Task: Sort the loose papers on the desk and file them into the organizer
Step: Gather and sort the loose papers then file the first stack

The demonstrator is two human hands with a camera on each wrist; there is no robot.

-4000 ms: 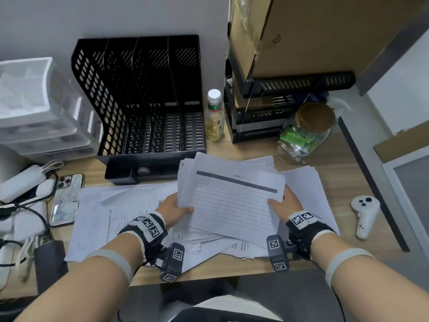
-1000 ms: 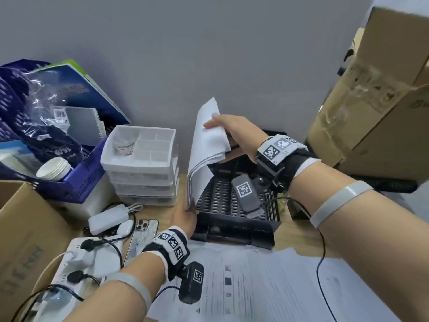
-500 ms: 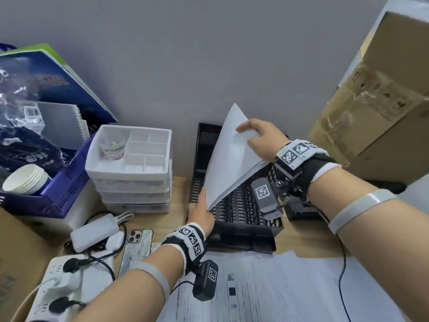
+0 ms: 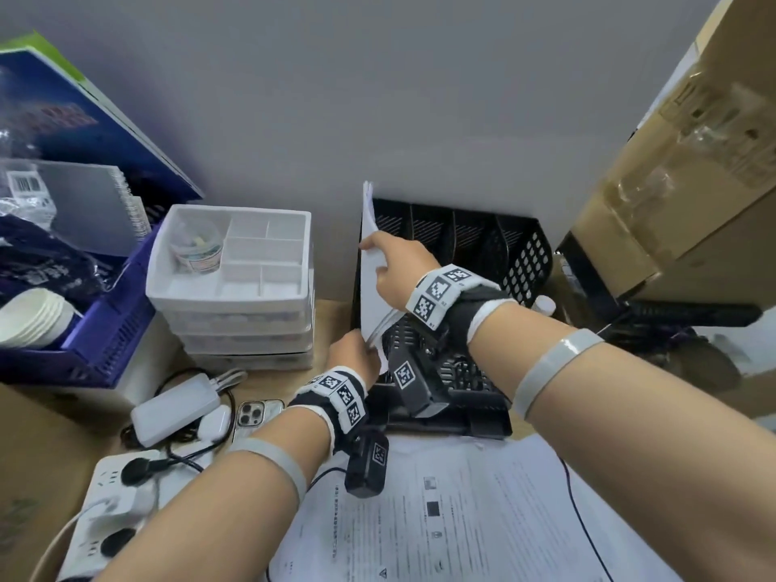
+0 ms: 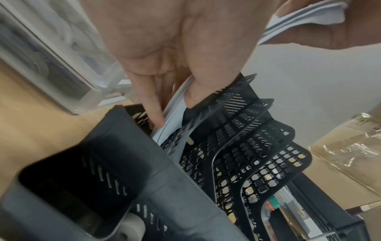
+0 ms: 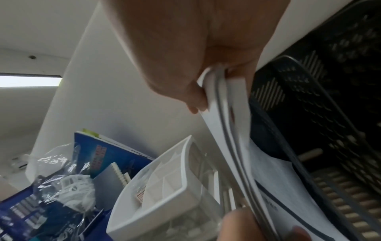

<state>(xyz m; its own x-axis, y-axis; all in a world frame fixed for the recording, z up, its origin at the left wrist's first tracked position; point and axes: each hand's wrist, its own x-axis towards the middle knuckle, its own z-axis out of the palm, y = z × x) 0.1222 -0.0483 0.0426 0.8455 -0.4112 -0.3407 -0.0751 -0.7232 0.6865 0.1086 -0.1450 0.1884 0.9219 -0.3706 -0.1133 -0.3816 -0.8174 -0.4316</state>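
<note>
Clutter fills the left edge of the head view: a blue crate holding a stack of white paper cups, a spiral notebook and a blue-covered book propped against the wall. At the lower left a white power strip lies on the tabletop, with a white power bank and a phone just beyond it. Right of the crate stands a white drawer unit with a compartment tray on top and a small tub in one compartment.

At the centre, the left hand comes up from the lower middle of the frame and pinches the bottom corner of a sheaf of papers; the left wrist view shows its thumb on one face of the sheaf and its fingers on the other. The sheaf stands nearly upright in the leftmost slot of the black mesh organizer, its top edge rising above the organizer's back wall. The right hand, just right of centre, grips the sheaf higher up, thumb and fingers curled round its edge in the right wrist view. The organizer's other slots hold no paper that can be seen.

Across the lower centre and lower right, loose printed sheets lie flat on the tabletop in front of the organizer. At the upper right a large cardboard box looms over a dark tray stack.
</note>
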